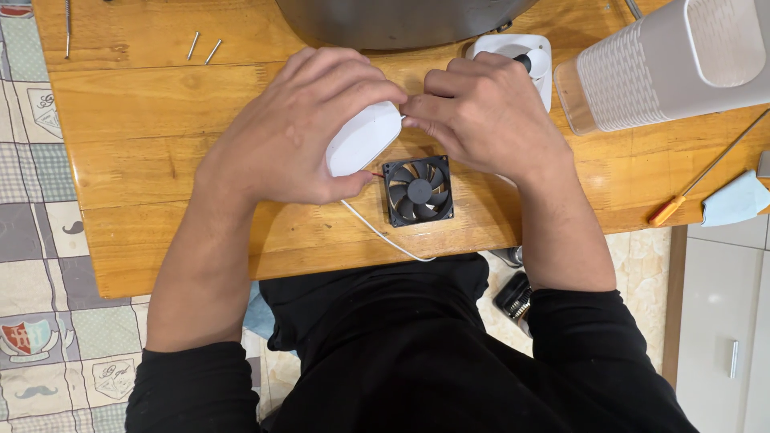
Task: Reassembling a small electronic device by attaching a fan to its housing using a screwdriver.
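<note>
At the centre of the frame, a white rounded plastic casing point(362, 138) is grasped by the left hand point(301, 128), fingers arched over its top. The right hand point(489, 108) is pinched at the casing's right edge, above a black square fan point(418, 190) lying on the wooden table point(144, 136).

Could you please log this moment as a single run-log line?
left hand: grips white casing | right hand: fingertips at casing edge | black fan: flat on wooden table, beside casing | screwdriver: right, untouched

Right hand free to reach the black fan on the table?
Probably yes. The right hand sits just above the black fan, nothing lying between; but its fingers are busy at the white housing.
</note>
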